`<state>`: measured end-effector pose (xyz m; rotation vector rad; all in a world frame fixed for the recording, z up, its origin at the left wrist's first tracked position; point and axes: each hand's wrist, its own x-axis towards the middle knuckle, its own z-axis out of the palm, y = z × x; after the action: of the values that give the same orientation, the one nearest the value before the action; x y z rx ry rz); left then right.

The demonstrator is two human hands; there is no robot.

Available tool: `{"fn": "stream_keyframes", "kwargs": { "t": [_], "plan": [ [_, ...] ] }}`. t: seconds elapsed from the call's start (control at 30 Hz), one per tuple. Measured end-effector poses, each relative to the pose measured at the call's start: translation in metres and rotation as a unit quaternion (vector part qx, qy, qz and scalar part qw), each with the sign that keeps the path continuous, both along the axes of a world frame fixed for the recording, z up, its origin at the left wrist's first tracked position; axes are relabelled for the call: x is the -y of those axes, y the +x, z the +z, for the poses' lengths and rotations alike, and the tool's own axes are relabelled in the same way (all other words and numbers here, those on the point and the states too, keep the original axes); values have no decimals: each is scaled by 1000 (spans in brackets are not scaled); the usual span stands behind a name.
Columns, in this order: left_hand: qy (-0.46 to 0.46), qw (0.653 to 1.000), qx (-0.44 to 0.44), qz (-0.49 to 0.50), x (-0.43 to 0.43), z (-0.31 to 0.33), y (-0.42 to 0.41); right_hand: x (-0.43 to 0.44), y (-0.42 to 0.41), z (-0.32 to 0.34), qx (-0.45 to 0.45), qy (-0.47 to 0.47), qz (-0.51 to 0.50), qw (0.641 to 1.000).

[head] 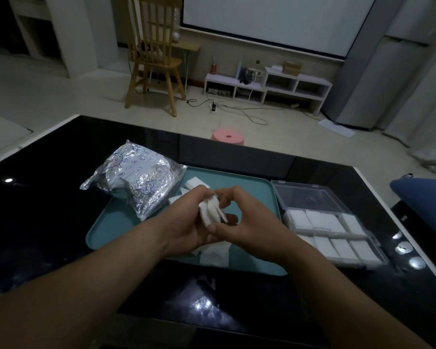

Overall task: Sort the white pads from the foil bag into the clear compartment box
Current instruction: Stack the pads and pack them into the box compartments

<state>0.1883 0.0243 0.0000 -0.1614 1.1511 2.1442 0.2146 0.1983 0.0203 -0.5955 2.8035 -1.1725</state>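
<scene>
At frame centre, above the teal tray (249, 187), the left hand (184, 227) grips a small stack of white pads (210, 211) and the right hand (244, 222) pinches its near edge. To do this step well, square the stack between both hands, separate only as many pads as one cell takes, and lower them flat into a free cell of the clear compartment box (312, 197) at right, whose near cells already hold pads. The foil bag (136, 180) at centre left carries blue printed drawings; no brand or legible writing can be made out.
</scene>
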Motion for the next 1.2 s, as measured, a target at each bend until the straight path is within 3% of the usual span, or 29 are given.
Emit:
{"fn": "stream_keyframes", "kwargs": {
  "t": [0.17,0.47,0.53,0.73,0.9,1.2],
  "plan": [
    [14,999,35,4,-1,-1,1,-3,0,-4,-25,49,-20,998],
    [2,997,-7,81,-9,-3,1,-4,-2,-8,-136,67,-81,985],
    [-9,997,-3,74,-10,0,3,-1,-1,-8,-152,85,-57,983],
    [-30,999,-27,2,-11,8,12,7,0,-14,-95,57,1,994],
    [0,999,-37,15,-14,16,18,12,0,-20,-50,-22,1,999],
    [-60,998,-29,0,-5,16,18,13,-3,-17,-65,23,10,998]
  ]
}}
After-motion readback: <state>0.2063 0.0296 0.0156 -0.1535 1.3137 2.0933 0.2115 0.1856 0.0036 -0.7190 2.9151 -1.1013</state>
